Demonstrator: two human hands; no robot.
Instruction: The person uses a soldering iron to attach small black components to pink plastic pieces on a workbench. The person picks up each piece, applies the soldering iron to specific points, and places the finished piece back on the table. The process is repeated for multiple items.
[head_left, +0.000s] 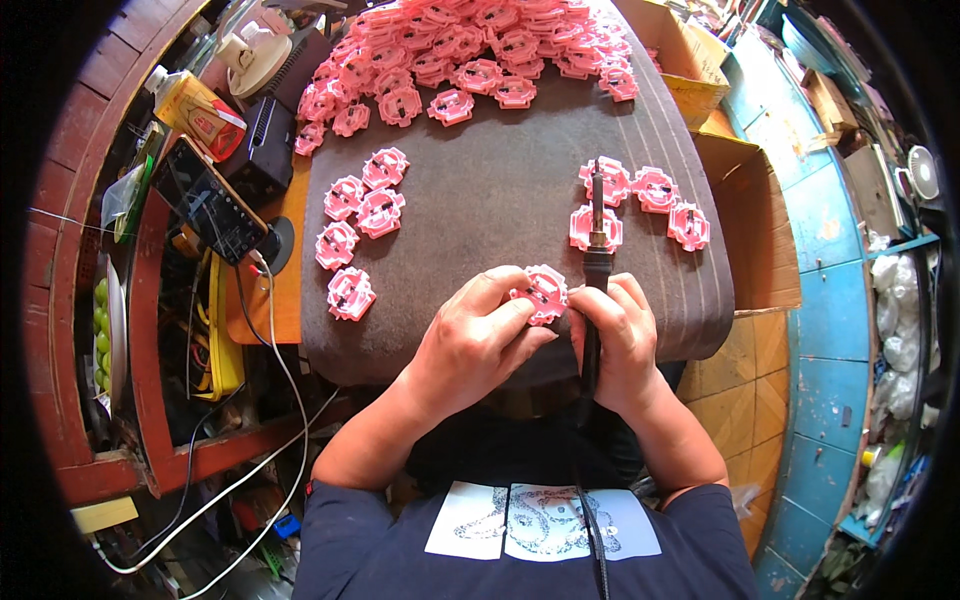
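Note:
My left hand pinches a pink plastic part with dark pieces at its middle, held by the near edge of the table. Wrapped around the black handle of a soldering iron is my right hand. Its thumb and forefinger come up to the right side of the same part. The iron's metal tip points away from me, above two of the pink parts grouped on the right. On the left, several more pink parts lie in a loose column.
A large heap of pink parts covers the far end of the dark tabletop. Cardboard boxes stand along its right side. To the left are a propped phone, an orange bottle and a white cable.

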